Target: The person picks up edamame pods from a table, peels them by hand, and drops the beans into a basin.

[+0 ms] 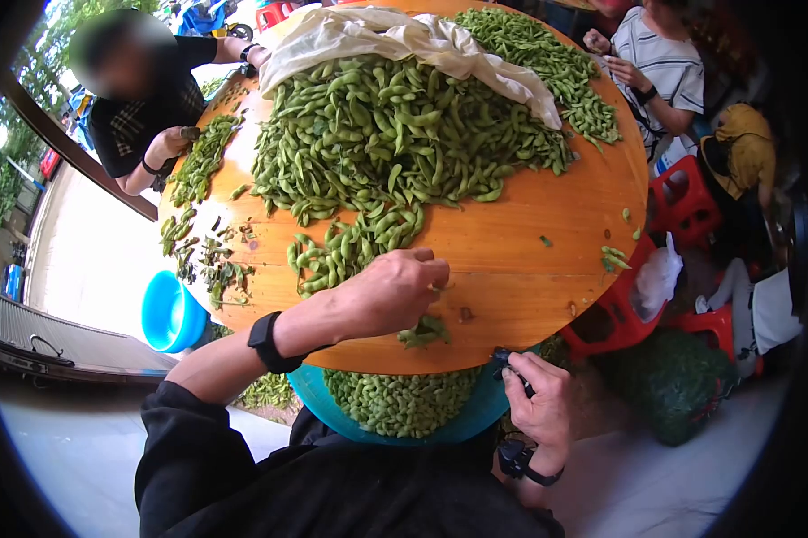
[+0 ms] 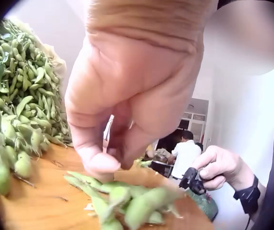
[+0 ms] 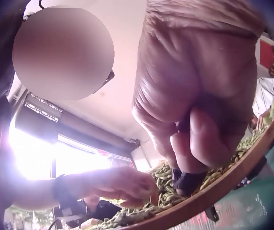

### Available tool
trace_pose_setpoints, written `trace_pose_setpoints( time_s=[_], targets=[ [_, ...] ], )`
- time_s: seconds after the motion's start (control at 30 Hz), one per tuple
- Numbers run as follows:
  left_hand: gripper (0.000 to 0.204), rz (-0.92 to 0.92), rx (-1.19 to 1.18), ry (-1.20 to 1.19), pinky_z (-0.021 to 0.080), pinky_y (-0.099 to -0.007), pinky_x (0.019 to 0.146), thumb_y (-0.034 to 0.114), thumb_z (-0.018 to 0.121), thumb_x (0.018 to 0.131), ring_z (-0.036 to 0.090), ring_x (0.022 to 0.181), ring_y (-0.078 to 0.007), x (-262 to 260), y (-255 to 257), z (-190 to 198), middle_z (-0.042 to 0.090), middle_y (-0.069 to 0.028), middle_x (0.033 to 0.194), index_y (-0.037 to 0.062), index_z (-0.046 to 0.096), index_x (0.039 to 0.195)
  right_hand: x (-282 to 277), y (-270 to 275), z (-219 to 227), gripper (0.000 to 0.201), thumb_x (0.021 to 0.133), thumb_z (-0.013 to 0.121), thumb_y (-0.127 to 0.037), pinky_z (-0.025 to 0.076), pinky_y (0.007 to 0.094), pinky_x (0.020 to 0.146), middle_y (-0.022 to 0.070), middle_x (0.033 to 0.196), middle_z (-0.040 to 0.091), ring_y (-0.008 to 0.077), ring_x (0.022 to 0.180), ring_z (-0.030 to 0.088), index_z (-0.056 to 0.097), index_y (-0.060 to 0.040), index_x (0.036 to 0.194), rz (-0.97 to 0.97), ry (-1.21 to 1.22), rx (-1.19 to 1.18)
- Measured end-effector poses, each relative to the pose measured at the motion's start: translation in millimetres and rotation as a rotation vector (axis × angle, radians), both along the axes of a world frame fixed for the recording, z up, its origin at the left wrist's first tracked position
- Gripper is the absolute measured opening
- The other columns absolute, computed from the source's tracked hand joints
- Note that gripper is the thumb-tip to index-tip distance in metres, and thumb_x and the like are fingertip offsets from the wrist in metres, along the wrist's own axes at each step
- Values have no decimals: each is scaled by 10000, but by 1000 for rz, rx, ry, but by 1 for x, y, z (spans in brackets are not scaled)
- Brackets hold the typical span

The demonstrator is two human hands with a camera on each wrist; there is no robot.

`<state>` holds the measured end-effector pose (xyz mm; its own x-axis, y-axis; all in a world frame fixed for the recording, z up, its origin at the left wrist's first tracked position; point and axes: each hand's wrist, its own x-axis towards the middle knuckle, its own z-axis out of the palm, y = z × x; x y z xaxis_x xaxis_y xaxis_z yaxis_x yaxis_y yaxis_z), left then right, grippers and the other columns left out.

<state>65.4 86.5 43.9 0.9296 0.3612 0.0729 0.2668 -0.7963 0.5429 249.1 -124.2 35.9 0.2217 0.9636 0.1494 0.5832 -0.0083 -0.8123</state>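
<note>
My left hand [image 1: 390, 291] reaches over the wooden table [image 1: 503, 260], palm down with bent fingers. In the left wrist view its fingertips come low, right by a small cluster of green soybean pods [image 2: 137, 201]. A thin pale sliver [image 2: 108, 132] shows between thumb and fingers; I cannot tell whether that hand grips anything. Beyond the table's near edge, my right hand [image 1: 538, 394] curls its fingers round a small black thing [image 2: 192, 181] at the fingertips. A loose group of pods [image 1: 355, 247] lies in front of the big pod heap [image 1: 377, 134].
Below the table edge a teal basin [image 1: 310, 394] holds many small green beans [image 1: 404, 403]. Cream cloth [image 1: 404, 36] covers the heap's back. Two people sit around the table with further pods. Red stools [image 1: 686, 202] and a green mesh sack [image 1: 677, 386] stand right; a blue bucket [image 1: 166, 314] left.
</note>
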Motion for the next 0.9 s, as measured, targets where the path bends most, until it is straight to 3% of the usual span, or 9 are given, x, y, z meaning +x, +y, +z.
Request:
trace_pose_setpoints(
  time_s=[0.07, 0.1, 0.13, 0.17, 0.2, 0.3, 0.37, 0.5, 0.9],
  targets=[
    [150, 179, -167, -152, 534, -343, 620, 80, 695, 864, 680, 719, -258, -7, -8, 20, 643, -144, 919, 6, 634, 979, -6, 5, -3, 201, 839, 634, 43, 494, 351, 615, 161, 816, 637, 304, 690, 644, 658, 30, 1038, -4, 11, 25],
    [157, 274, -296, -104, 523, -263, 597, 71, 716, 870, 660, 669, -142, -10, -16, 40, 669, -85, 885, 3, 633, 985, -10, 8, -3, 209, 840, 630, 44, 489, 342, 610, 156, 803, 627, 306, 678, 633, 660, 27, 1046, -36, 62, 25],
    [157, 271, -298, -106, 523, -263, 597, 71, 716, 870, 660, 669, -142, -14, -20, 37, 669, -85, 885, 3, 633, 985, -14, 11, -4, 217, 840, 626, 45, 484, 332, 605, 152, 790, 617, 307, 666, 622, 661, 23, 1054, -67, 111, 27],
    [161, 293, -478, -156, 512, -248, 593, 67, 725, 869, 635, 664, -112, -21, -26, 31, 663, -47, 853, 4, 634, 986, -19, 16, -6, 211, 860, 614, 40, 460, 295, 564, 113, 750, 593, 228, 597, 594, 655, 33, 1067, -80, 133, 70],
    [165, 315, -659, -203, 502, -233, 590, 63, 735, 868, 611, 660, -82, -26, -35, 23, 657, -9, 822, 6, 636, 987, -24, 18, -6, 211, 860, 614, 40, 460, 295, 564, 113, 750, 593, 228, 597, 594, 655, 33, 1067, -81, 131, 68],
    [116, 353, -1053, -349, 441, -206, 575, 74, 740, 876, 563, 688, -34, -35, -60, 6, 622, 22, 777, 52, 646, 939, -42, 24, -9, 192, 917, 591, 6, 413, 229, 493, 22, 755, 562, 48, 572, 517, 630, 75, 1091, -83, 633, -20],
    [97, 380, -1229, -462, 427, -202, 560, 71, 726, 888, 554, 677, -33, -38, -73, -5, 626, 19, 783, 43, 645, 934, -51, 28, -8, 203, 941, 584, -12, 408, 220, 480, 22, 794, 556, 56, 574, 518, 613, 95, 1111, -27, 856, -89],
    [95, 500, -1380, -534, 571, -240, 748, 50, 696, 908, 658, 851, -74, -39, -84, -16, 674, -5, 861, 5, 615, 927, -59, 34, -11, 211, 954, 585, -22, 406, 224, 470, 27, 841, 527, 56, 573, 509, 599, 118, 1111, 25, 900, -78],
    [130, 549, -1220, -573, 589, -255, 729, 43, 701, 903, 686, 824, -99, -38, -91, -32, 699, -56, 806, -18, 591, 870, -61, 36, -12, 189, 950, 598, -24, 403, 218, 467, 38, 884, 518, 61, 588, 526, 614, 106, 1085, 36, 831, -116]
  ],
)
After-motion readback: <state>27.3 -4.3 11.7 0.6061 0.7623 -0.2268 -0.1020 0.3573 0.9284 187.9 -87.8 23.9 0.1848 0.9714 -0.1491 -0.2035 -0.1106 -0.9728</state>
